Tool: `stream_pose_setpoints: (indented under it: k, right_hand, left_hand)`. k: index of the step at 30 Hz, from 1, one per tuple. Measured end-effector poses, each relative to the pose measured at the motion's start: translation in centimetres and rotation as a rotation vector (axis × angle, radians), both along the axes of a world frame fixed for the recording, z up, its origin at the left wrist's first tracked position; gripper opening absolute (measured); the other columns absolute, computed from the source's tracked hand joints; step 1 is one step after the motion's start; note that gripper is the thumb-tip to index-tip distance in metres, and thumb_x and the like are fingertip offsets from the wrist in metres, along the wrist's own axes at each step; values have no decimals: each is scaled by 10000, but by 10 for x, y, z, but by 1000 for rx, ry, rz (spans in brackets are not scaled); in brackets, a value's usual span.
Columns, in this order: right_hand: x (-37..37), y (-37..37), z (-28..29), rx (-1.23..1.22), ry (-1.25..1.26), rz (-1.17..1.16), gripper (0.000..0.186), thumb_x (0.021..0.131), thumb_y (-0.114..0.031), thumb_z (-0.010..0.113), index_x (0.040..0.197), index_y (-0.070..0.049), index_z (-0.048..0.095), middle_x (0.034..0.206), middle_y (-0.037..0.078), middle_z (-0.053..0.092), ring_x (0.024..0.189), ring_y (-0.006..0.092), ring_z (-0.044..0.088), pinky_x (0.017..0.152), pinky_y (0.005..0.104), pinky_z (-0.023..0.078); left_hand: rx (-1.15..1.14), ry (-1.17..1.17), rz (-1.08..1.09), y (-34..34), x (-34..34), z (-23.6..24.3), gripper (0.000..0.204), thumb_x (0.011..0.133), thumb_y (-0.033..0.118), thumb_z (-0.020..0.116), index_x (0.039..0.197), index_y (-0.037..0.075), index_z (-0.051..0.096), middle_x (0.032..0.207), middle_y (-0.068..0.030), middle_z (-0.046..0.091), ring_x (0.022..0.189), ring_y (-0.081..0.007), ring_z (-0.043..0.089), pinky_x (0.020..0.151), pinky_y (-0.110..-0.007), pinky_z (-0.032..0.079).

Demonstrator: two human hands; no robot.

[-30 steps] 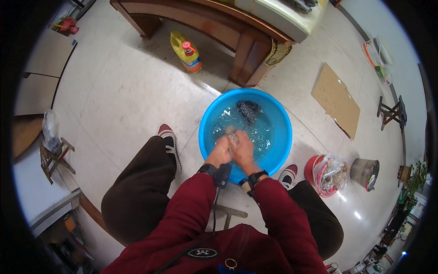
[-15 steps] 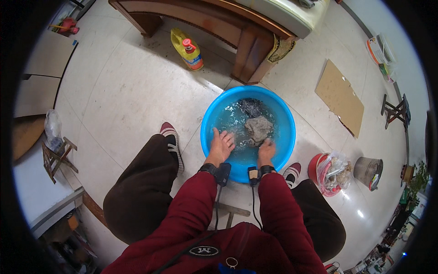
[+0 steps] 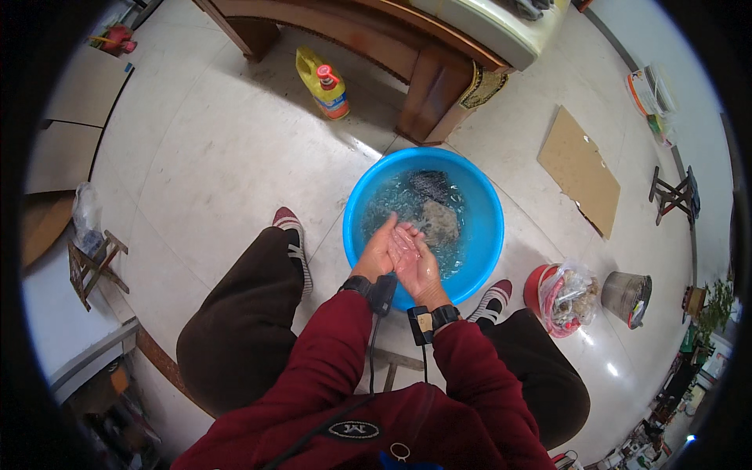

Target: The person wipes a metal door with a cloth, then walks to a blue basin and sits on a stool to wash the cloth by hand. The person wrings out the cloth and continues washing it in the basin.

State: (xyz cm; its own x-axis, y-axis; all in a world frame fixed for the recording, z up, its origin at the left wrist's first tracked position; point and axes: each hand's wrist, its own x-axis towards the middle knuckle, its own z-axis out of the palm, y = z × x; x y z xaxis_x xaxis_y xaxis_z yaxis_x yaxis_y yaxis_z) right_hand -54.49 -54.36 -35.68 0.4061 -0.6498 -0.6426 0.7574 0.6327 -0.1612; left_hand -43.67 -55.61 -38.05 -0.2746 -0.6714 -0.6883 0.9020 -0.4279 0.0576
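Observation:
A round blue basin (image 3: pixel 487 184) of water stands on the floor between my feet. In the water lie a grey-brown cloth (image 3: pixel 440 222) and, beyond it, a dark cloth (image 3: pixel 429 186). My left hand (image 3: pixel 379 249) and my right hand (image 3: pixel 417 262) are side by side over the near part of the basin. Both are touching, their palms turned up and in, forming a wet cupped shape. The fingers are stretched out and hold no solid thing. Each wrist wears a black strap with a small cabled device.
A yellow bottle with a red cap (image 3: pixel 323 84) stands beyond the basin, beside a wooden furniture frame (image 3: pixel 432 94). To the right are a flat cardboard sheet (image 3: pixel 581 171), a red bucket with plastic bags (image 3: pixel 540 286), a metal bucket (image 3: pixel 627 296) and a folding stool (image 3: pixel 671 193).
My hands were apart at the basin's two sides, near the water. They have come together in the middle, with the right hand moving left and turning palm up. The cloths stay in the water.

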Motion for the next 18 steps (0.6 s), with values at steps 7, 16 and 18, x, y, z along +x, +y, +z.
stream_pose_setpoints:
  k: [7, 16, 18]
  right_hand:
    - [12, 7, -14, -820, 1004, 463, 532, 984, -60, 515, 1468, 56, 327, 1447, 201, 471, 1340, 298, 466, 1144, 370, 334]
    - [-52, -13, 6, -1820, 1657, 867, 570, 835, -35, 547, 1392, 23, 443, 1382, 219, 522, 1298, 344, 503, 1070, 453, 409]
    - [-59, -30, 5, -1920, 1796, 773, 500, 822, -71, 569, 1308, 32, 510, 1328, 211, 567, 1250, 329, 544, 1057, 450, 419]
  left_hand:
    - [163, -105, 35, -19, 1, 3, 322, 1015, 317, 537, 766, 126, 463, 694, -42, 507, 672, -209, 520, 684, -382, 514]
    - [168, 57, -108, -25, -26, 6, 480, 1056, 433, 361, 1142, -9, 526, 1002, -184, 621, 973, -332, 624, 890, -475, 531]
    - [148, -14, -95, -26, -39, 2, 654, 1063, 479, 225, 1341, -82, 415, 1285, -275, 548, 1181, -362, 571, 1076, -480, 430]
